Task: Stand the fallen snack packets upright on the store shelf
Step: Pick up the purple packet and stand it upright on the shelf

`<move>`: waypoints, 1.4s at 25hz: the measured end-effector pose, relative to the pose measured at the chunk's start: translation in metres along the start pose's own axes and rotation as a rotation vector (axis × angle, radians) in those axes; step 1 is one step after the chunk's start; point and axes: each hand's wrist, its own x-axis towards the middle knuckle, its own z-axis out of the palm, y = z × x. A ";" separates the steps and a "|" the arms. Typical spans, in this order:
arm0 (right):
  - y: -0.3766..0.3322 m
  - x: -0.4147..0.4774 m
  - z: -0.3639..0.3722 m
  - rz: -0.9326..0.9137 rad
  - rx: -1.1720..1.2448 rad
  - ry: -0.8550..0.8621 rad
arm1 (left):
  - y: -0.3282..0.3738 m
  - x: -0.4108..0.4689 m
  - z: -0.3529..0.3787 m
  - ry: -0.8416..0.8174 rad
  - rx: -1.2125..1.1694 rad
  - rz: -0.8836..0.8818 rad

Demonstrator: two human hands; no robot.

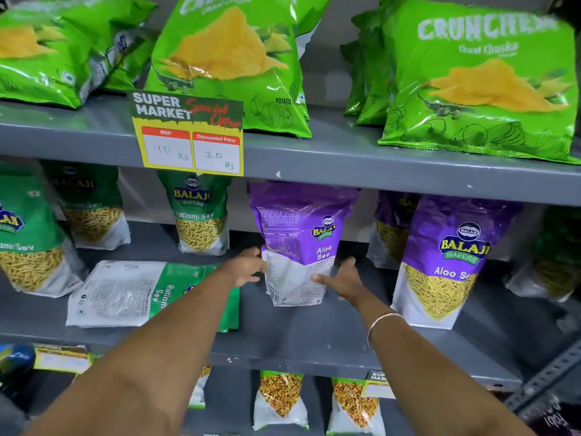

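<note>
A purple Aloo Sev packet [298,243] stands upright on the middle shelf [314,328], just below the yellow price card [188,140]. It is turned partly sideways, so its printed back panel faces left and its Balaji logo faces right; the lower part is white with fine print and a barcode. The left hand [248,267] touches the packet's left edge with its fingers curled against it, and the right hand [341,280] rests at the packet's right lower corner, fingers loosely spread and thumb on the white panel. A bangle [382,325] circles the right wrist. Left of the purple packet, a green Ratlami Sev packet [135,294] lies flat on its face on the same shelf, back panel up. Right of the purple packet stands another Aloo Sev pouch [446,262], facing front.
</note>
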 end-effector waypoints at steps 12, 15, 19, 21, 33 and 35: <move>-0.004 -0.006 -0.002 -0.050 0.048 -0.499 | -0.004 0.012 0.028 -0.078 0.070 0.073; -0.004 -0.003 0.002 -0.043 0.086 -0.624 | -0.003 0.019 0.035 -0.010 0.079 0.113; 0.037 0.047 0.017 -0.137 0.022 -0.515 | -0.006 0.021 0.036 0.108 0.261 0.115; 0.030 0.039 0.012 -0.153 0.087 -0.451 | -0.007 0.018 0.033 0.133 0.280 0.142; -0.015 -0.006 -0.027 -0.137 0.251 -0.316 | -0.017 0.013 0.016 0.138 0.120 0.197; -0.016 -0.009 -0.026 -0.153 0.238 -0.375 | -0.019 0.013 0.017 0.151 0.104 0.228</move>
